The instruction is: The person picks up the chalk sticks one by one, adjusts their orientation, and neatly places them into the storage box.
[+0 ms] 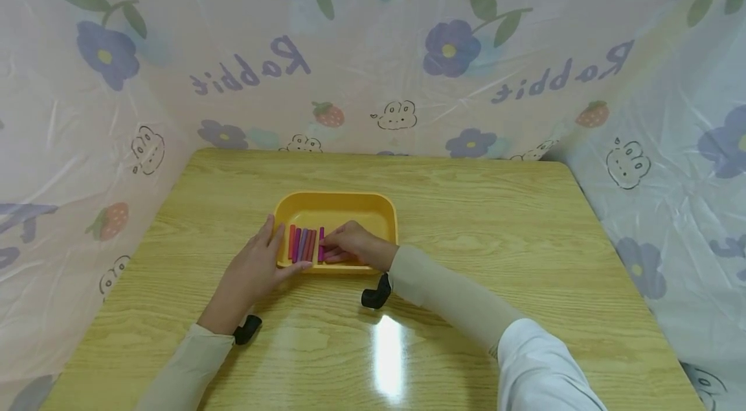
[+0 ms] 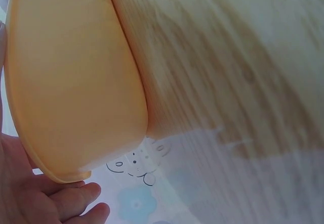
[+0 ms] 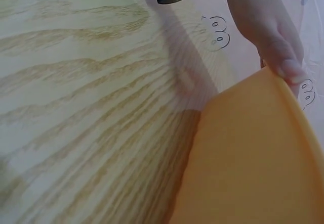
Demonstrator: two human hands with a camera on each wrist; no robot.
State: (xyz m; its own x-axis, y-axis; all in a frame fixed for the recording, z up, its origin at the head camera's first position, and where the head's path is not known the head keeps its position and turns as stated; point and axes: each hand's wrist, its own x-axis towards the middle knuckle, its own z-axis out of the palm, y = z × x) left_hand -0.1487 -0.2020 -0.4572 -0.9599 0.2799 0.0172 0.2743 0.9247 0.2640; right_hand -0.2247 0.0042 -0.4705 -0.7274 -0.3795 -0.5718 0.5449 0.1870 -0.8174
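A shallow yellow tray stands on the wooden table. Inside, at its left, several slim crayon-like sticks in red, purple and brownish tones lie side by side. My left hand holds the tray at its front left corner, thumb over the front rim, other fingers along the left side. In the left wrist view, those fingers show around the tray's edge. My right hand reaches over the front rim and pinches a purple stick just right of the row. More reddish sticks lie partly hidden under it.
The tabletop extends around the tray on all sides. A patterned sheet with flowers and rabbits hangs behind the table and at both sides. Black wrist-worn pieces sit at both wrists, close over the table.
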